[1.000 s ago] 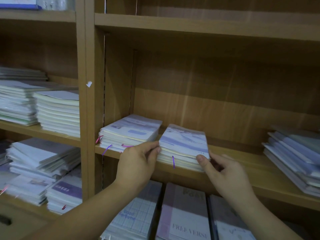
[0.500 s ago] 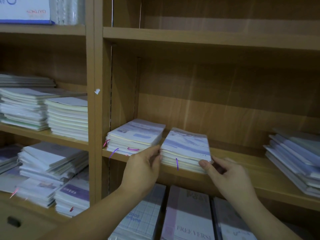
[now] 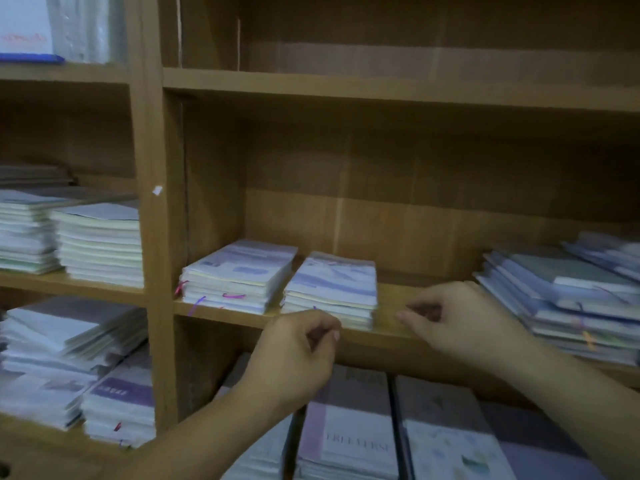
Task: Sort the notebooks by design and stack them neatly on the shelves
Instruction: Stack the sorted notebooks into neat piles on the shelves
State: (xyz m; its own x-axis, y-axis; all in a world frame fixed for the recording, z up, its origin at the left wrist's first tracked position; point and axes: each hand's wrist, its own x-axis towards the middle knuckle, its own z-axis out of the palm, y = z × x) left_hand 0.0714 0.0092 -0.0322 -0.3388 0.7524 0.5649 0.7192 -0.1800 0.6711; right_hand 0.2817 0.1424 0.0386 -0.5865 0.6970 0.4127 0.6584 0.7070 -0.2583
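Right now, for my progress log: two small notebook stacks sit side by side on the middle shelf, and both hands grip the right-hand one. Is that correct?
Not quite. The head view shows the left hand and right hand in front of the middle shelf, fingers loosely curled, gripping nothing. The right-hand stack does sit beside the left-hand stack there.

In the upper left corner of the frame stands a white box with a blue lower edge, faint red marks on its face, and just right of it a bundle in clear plastic wrap. Left of centre a small white scrap clings to brown wood.
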